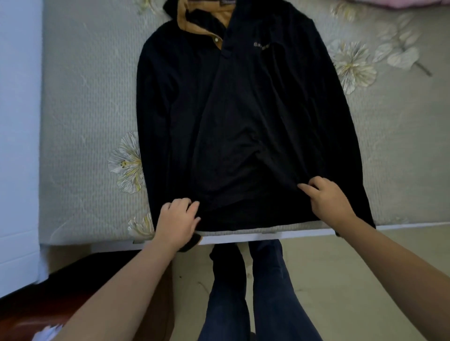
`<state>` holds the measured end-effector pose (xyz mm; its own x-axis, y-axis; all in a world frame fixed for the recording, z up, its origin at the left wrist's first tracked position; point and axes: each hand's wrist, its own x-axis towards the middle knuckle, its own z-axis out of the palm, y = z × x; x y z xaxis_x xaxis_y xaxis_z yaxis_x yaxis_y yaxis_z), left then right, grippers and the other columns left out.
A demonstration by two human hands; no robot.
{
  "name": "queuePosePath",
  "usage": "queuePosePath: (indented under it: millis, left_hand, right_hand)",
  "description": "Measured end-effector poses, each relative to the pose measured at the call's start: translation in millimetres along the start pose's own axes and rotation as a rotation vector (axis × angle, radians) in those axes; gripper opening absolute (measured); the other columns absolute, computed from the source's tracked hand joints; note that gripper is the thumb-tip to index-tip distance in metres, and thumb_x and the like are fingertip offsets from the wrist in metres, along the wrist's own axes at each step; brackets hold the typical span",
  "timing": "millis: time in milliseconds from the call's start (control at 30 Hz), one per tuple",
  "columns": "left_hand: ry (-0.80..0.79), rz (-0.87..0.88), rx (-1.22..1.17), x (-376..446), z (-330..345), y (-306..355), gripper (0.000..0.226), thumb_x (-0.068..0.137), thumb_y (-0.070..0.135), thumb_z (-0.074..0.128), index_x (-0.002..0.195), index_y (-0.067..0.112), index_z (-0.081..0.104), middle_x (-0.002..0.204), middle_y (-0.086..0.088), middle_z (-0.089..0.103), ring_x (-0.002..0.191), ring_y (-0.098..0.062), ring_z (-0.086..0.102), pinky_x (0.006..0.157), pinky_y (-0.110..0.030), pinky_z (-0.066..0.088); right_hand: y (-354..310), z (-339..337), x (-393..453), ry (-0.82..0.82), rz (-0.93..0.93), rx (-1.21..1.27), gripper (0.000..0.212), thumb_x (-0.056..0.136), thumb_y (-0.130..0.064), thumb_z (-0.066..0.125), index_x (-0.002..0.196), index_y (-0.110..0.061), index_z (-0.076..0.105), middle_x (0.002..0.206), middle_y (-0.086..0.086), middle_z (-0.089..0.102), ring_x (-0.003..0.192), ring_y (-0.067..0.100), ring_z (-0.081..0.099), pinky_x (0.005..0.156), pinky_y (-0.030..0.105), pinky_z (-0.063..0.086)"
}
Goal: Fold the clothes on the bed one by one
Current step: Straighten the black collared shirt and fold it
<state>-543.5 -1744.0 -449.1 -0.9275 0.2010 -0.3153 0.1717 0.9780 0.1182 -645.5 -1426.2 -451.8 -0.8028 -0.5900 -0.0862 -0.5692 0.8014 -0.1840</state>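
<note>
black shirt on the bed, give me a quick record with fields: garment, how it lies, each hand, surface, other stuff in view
garment: black shirt with tan collar lining and small chest lettering
how it lies: spread flat, front up, collar away from the person, hem at the bed's near edge, sleeves down the sides
left hand: at the hem's left corner, fingers curled on the cloth
right hand: on the lower right, pinching a bunch of cloth
surface: grey bedspread with pale flower print
other: pink fabric at the top right edge
</note>
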Motion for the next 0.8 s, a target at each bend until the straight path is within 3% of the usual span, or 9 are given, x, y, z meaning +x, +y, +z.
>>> queuePosePath:
  millis: [133,200,267,367,533,600,667,733,800]
  left_hand:
    - [-0.036,0.15,-0.033,3.3,-9.5,-24.2,0.037,0.04,-0.013,0.081,0.074,-0.001,0.072,0.057,-0.015,0.058,0.045,-0.027,0.056,0.042,-0.03,0.047]
    - [-0.201,0.165,-0.029,-10.8,-9.9,-36.6,0.031,0.066,-0.006,0.071,0.097,0.001,0.07,0.081,-0.019,0.061,0.069,-0.03,0.06,0.059,-0.034,0.051]
    - [-0.352,0.154,0.029,-29.4,-4.7,-46.8,0.037,0.086,0.003,0.052,0.121,0.013,0.057,0.108,-0.012,0.055,0.095,-0.026,0.055,0.074,-0.031,0.045]
    - [-0.544,0.123,0.06,-47.0,-2.0,-44.7,0.044,0.092,0.006,0.04,0.13,0.026,0.046,0.116,-0.002,0.044,0.104,-0.018,0.046,0.081,-0.026,0.04]
    - [-0.579,0.073,0.006,-53.0,4.4,-35.3,0.038,0.095,0.027,0.04,0.133,0.027,0.045,0.118,-0.002,0.045,0.107,-0.017,0.046,0.087,-0.028,0.038]
    - [-0.458,0.004,-0.124,-51.4,0.9,-33.7,0.037,0.094,0.03,0.043,0.128,0.02,0.049,0.117,-0.004,0.049,0.107,-0.018,0.049,0.088,-0.029,0.037]
    - [-0.134,-0.184,-0.339,-46.0,-6.7,-32.2,0.028,0.092,0.021,0.049,0.113,0.005,0.057,0.109,-0.012,0.054,0.101,-0.026,0.052,0.082,-0.033,0.04]
    - [0.08,-0.462,-0.436,-35.6,-11.9,-34.6,0.023,0.091,0.013,0.049,0.107,-0.002,0.056,0.107,-0.019,0.054,0.099,-0.033,0.052,0.08,-0.038,0.042]
    - [0.054,-0.751,-0.48,-26.3,-9.4,-42.3,0.031,0.093,0.014,0.046,0.119,-0.003,0.048,0.117,-0.023,0.051,0.107,-0.036,0.049,0.087,-0.042,0.04]
  right_hand:
    - [12.4,-13.9,-22.2,-0.023,0.04,-0.113,0.038,0.042,0.02,0.07,0.074,-0.001,0.075,0.06,0.016,0.058,0.047,0.032,0.058,0.059,0.046,0.047]
    - [17.5,-16.5,-34.8,-0.112,0.086,-0.15,0.033,0.056,0.015,0.062,0.079,-0.004,0.076,0.065,0.016,0.059,0.058,0.033,0.06,0.075,0.043,0.037]
    - [17.1,-19.3,-46.4,-0.415,0.18,-0.177,0.037,0.075,0.007,0.058,0.103,-0.012,0.072,0.089,0.014,0.061,0.086,0.032,0.058,0.085,0.039,0.026]
    - [9.1,-20.3,-57.3,-0.751,0.184,-0.318,0.041,0.089,-0.016,0.045,0.126,-0.031,0.054,0.113,-0.001,0.052,0.11,0.02,0.045,0.093,0.035,0.021]
    - [-11.7,-16.3,-53.7,-0.824,0.296,-0.438,0.034,0.085,-0.032,0.046,0.117,-0.027,0.057,0.115,0.0,0.05,0.113,0.02,0.042,0.101,0.038,0.025]
    - [-24.8,-16.3,-44.6,-0.822,0.322,-0.468,0.045,0.084,-0.055,0.043,0.112,-0.025,0.061,0.116,0.001,0.052,0.113,0.021,0.042,0.096,0.038,0.028]
    - [-45.0,-16.6,-31.3,-0.729,0.319,-0.404,0.062,0.082,-0.069,0.034,0.106,-0.02,0.064,0.115,0.004,0.054,0.111,0.024,0.044,0.089,0.038,0.031]
    - [-68.9,-12.7,-13.5,-0.562,0.268,-0.269,0.059,0.087,-0.062,0.035,0.106,-0.014,0.063,0.114,0.008,0.055,0.111,0.027,0.044,0.086,0.038,0.031]
    - [-93.2,-3.3,7.7,-0.467,0.165,-0.166,0.046,0.092,-0.046,0.041,0.113,-0.01,0.058,0.119,0.011,0.052,0.114,0.029,0.042,0.089,0.038,0.03]
